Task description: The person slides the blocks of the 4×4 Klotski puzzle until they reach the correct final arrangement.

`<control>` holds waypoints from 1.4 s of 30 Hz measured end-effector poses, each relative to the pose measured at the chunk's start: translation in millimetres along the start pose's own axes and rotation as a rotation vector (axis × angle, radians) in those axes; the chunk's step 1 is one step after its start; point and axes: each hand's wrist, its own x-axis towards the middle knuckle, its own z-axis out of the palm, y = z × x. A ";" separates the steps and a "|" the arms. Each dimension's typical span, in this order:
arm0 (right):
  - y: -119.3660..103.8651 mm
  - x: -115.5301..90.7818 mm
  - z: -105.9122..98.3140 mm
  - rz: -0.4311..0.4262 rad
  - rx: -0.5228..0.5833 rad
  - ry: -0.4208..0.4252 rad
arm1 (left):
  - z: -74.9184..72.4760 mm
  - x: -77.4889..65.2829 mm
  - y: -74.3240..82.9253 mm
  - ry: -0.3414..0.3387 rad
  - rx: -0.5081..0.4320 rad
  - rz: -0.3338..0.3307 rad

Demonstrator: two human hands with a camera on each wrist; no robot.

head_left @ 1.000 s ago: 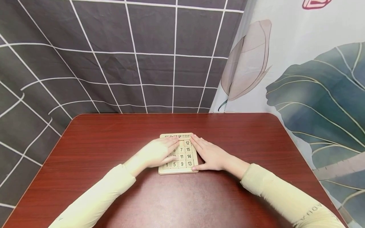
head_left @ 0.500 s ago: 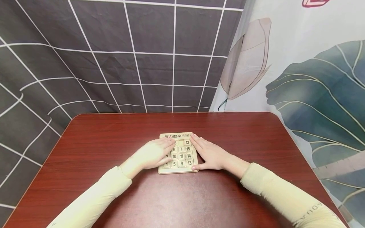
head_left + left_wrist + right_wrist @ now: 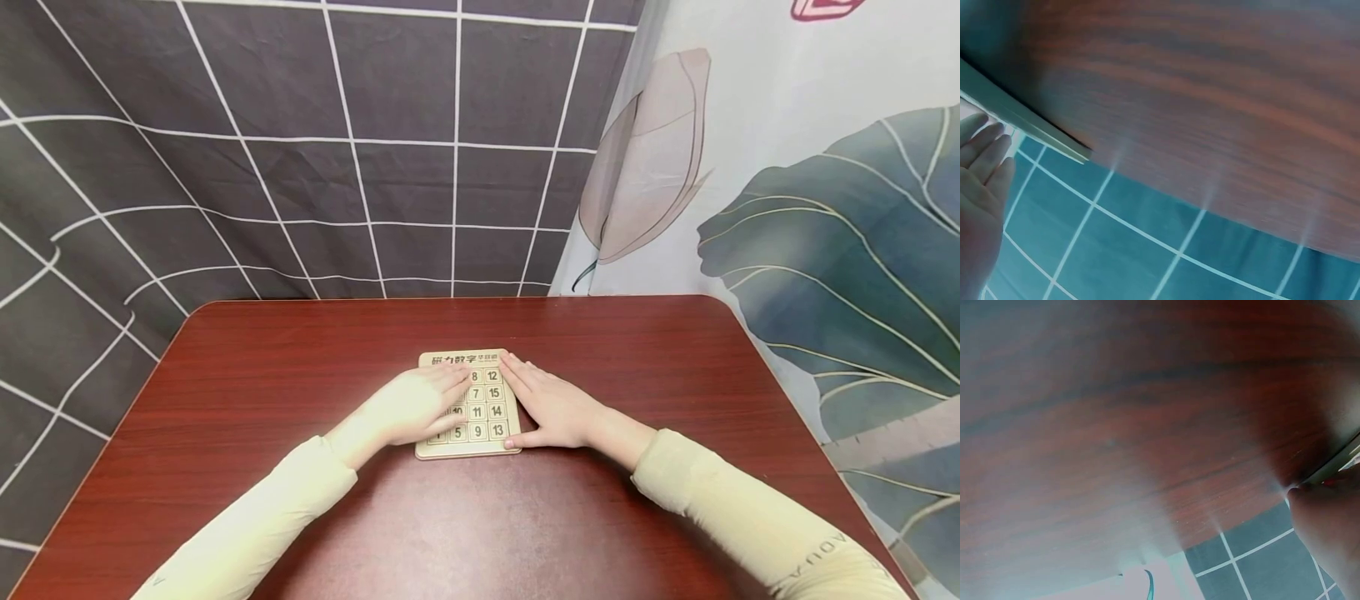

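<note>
A pale wooden number slide puzzle (image 3: 467, 452) lies flat on the table. My left hand (image 3: 420, 405) reaches over its left side with straight fingers. Those fingertips touch the top row beside the 8 tile (image 3: 474, 377), and the hand hides most of the two left columns. Along the puzzle's right edge rests my right hand (image 3: 561, 410), fingers straight toward the far corner and thumb on the near corner. The left wrist view shows the straight left fingers (image 3: 988, 153) near the board's edge (image 3: 1035, 128). In the right wrist view the right hand (image 3: 1332, 515) is only partly visible.
The reddish-brown wooden table (image 3: 315, 333) has rounded far corners. Behind it hangs a dark curtain (image 3: 405, 183) with white grid lines. A pale curtain (image 3: 750, 100) with leaf prints hangs at the right.
The 8 tile has slid one place right, into the gap beside the 12. My left hand drew back left, then moved right again over the top row. The right hand stayed put.
</note>
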 end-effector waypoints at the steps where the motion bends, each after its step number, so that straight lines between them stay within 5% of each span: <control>1: 0.0 0.0 0.2 -0.001 0.000 0.000 | 0.9 -3.8 -1.0 0.007 -0.004 -0.002; 13: -1.1 0.0 -1.7 -0.018 -0.006 0.015 | 0.5 -45.5 -13.7 0.065 0.001 -0.059; 33: 0.6 -0.3 -1.0 -0.018 -0.002 0.020 | -0.5 -19.0 -4.0 0.029 -0.018 -0.036; 42: 0.8 -0.1 -0.1 -0.016 -0.004 0.016 | -2.4 -31.8 -2.7 0.061 -0.010 -0.021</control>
